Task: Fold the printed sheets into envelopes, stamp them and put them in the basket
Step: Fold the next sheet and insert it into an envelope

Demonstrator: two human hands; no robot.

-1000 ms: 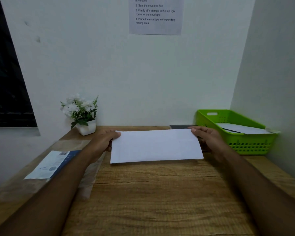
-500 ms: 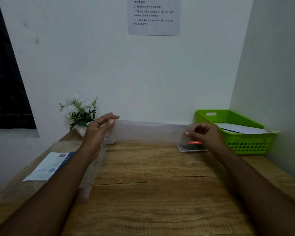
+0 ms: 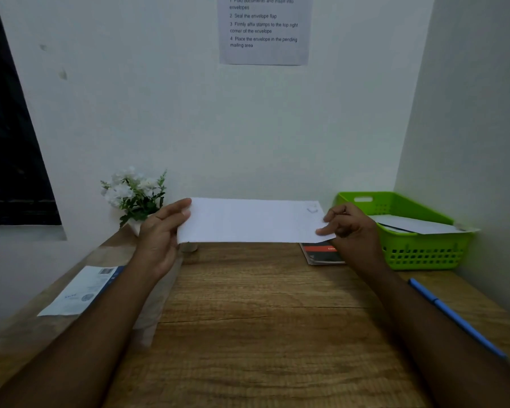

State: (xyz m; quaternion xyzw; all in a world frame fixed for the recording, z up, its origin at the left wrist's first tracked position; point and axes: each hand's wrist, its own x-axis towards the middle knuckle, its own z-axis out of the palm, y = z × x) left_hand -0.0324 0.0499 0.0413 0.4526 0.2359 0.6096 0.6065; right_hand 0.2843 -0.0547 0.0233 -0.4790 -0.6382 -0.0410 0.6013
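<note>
Dim, flat indoor light is filling the scene, with a cool greenish cast on the walls. Above the grip, the white sheet (image 3: pixel 253 220) is showing as the brightest surface, without glare. Below the grip, both forearms are reading dark and nearly featureless, casting only faint, soft shadows on the desk (image 3: pixel 262 319). Far left of the grip, the window (image 3: pixel 9 160) is staying black. Wide-angle distortion is bending the wall corner and desk edges outward. Fine detail is looking soft and smeared throughout.
</note>
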